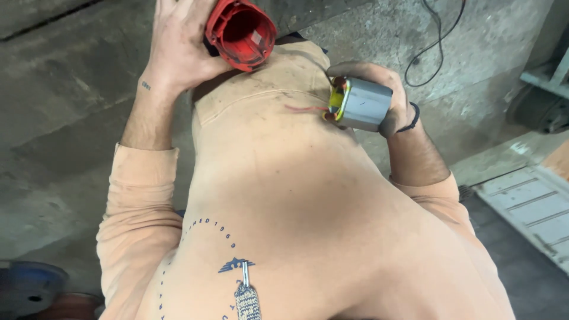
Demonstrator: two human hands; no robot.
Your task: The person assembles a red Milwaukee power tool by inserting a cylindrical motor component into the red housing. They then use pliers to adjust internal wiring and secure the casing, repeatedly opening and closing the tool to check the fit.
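Concrete floor (pixel 71 89), workshop.
Left hand (pixel 178 44) grips red motor housing (pixel 242 34); right hand (pixel 379 95) clasps grey stator (pixel 360 104), well apart.

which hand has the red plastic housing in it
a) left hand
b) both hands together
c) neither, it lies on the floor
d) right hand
a) The left hand grips the red plastic housing, its open end facing the camera, while the right hand holds a separate grey metal cylinder with yellow ends.
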